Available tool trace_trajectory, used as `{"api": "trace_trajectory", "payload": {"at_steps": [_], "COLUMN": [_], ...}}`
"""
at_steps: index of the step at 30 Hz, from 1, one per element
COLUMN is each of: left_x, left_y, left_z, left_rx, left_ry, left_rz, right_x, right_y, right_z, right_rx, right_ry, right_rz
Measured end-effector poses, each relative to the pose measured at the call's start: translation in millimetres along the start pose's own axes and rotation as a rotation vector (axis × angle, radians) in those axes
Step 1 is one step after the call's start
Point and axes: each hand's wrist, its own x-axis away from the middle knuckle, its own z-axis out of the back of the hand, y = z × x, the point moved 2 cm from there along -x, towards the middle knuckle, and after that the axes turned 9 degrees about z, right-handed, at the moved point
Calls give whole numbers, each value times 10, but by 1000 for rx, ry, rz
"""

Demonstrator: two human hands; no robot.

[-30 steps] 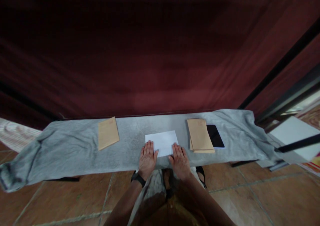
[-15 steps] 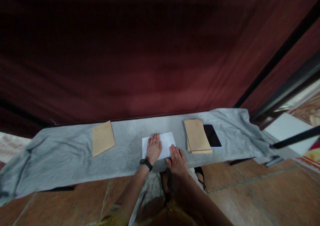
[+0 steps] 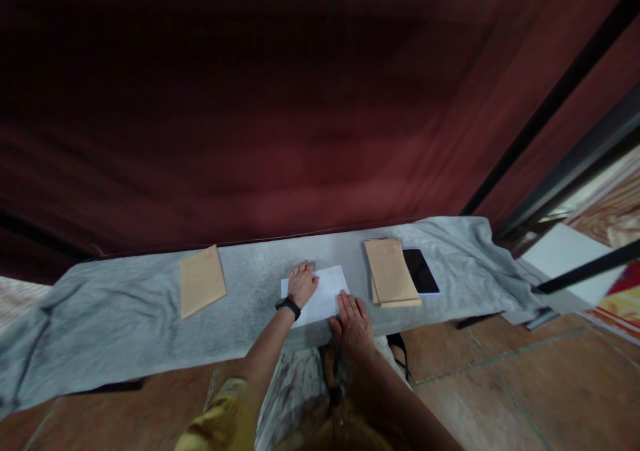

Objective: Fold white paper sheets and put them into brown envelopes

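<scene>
A white sheet of paper (image 3: 326, 292) lies on the grey cloth in front of me. My left hand (image 3: 302, 286), with a dark band at the wrist, rests flat on the paper's left part, fingers stretched out and pointing away from me. At the paper's near right corner my right hand (image 3: 354, 324) lies with its fingers extended, the fingertips touching the edge. Neither hand grasps anything. Right of the paper is a small stack of brown envelopes (image 3: 393, 271), and a single brown envelope (image 3: 203, 282) lies to the left.
A dark-screened phone or tablet (image 3: 421, 271) sits beside the stack, partly under it. The grey cloth (image 3: 260, 304) covers a long narrow surface, wrinkled at both ends. Behind it hangs a dark red curtain-like sheet (image 3: 280, 144). Tiled floor (image 3: 480, 384) shows below.
My left hand has slid a little left and outward across the paper, uncovering more of its middle. The right hand stays at the near right corner. The view has shifted slightly.
</scene>
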Motion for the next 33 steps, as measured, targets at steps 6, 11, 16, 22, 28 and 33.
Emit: {"api": "trace_trajectory", "payload": {"at_steps": [6,11,16,22,28,33], "left_x": [-57,-20,177,460,618,642], "left_y": [-56,-244,-474,-587,-600,-388], "left_z": [92,157,158,24,-36,-19], "left_rx": [148,381,671,883,830,549], "left_ry": [-62,-117,-36,55,138,241], "left_rz": [39,129,309,480,489,288], "right_x": [9,-12,-158,-289,-225,-196], "right_y": [13,59,82,-46,-74,-78], "right_z": [2,-12,9,-18,-35,-19], "right_rx": [-18,-47,-129,-222,-209,-166], "right_ry": [24,-18,-16,-1,-83,-77], "right_rz": [18,17,-20,37,113,134]}}
